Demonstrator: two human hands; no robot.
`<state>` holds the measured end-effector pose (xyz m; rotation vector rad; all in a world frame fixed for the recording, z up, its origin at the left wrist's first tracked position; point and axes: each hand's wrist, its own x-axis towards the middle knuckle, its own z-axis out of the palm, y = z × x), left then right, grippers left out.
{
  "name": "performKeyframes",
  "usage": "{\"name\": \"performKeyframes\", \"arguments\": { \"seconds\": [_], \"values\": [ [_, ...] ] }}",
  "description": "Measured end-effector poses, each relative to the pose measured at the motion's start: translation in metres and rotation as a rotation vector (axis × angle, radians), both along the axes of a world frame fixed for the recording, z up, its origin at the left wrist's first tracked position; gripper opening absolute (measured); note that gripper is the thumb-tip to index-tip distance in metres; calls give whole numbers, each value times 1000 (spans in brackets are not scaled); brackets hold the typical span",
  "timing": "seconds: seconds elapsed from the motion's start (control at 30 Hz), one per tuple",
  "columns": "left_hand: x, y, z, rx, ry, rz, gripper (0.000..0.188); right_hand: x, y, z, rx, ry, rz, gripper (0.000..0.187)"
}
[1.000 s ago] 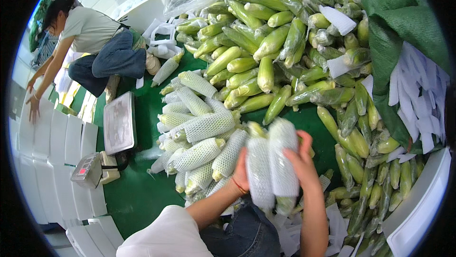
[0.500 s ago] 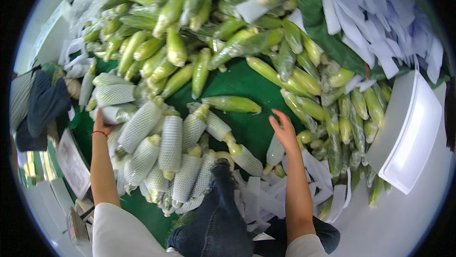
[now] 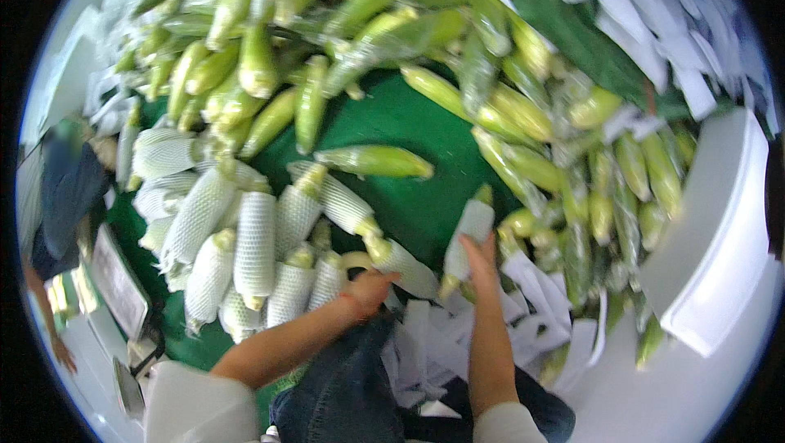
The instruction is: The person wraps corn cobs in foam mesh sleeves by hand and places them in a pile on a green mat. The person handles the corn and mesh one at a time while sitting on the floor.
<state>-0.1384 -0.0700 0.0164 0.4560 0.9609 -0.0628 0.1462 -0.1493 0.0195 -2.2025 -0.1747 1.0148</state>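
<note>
My right hand (image 3: pixel 481 256) is closed around the lower side of an ear of corn (image 3: pixel 469 234) in a white foam net, its green tip pointing away from me. Close by on the left, my left hand (image 3: pixel 370 291) has its fingers bunched together beside another netted ear (image 3: pixel 405 268); whatever they may hold is hidden. A beige ring (image 3: pixel 356 260) shows partly behind that hand. Further left lies a heap of netted corn ears (image 3: pixel 255 247). One green ear in clear film (image 3: pixel 374 161) rests alone on the green cloth (image 3: pixel 409 120).
Film-wrapped green corn (image 3: pixel 257 62) is heaped at the far side and down the right (image 3: pixel 576 222). White foam strips (image 3: pixel 437 341) lie near my legs, more (image 3: pixel 630 9) at the far right. A white box (image 3: pixel 711 230) stands right. At the left edge another person's hand (image 3: pixel 62 355) shows.
My left hand has left the netted heap and swung right, towards my right hand. My right hand has come down onto a netted ear and gripped it. The whole view has shifted slightly.
</note>
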Motion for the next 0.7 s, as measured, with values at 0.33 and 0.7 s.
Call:
{"name": "performKeyframes", "arguments": {
  "seconds": [0.33, 0.7],
  "values": [
    [83, 21, 50, 614, -242, 152, 78, -39, -69, 40, 443, 879, -130, 64],
    [-153, 146, 200, 914, -333, 720, 104, -249, 209, 287, 869, 304, 1329, 72]
  ]
}}
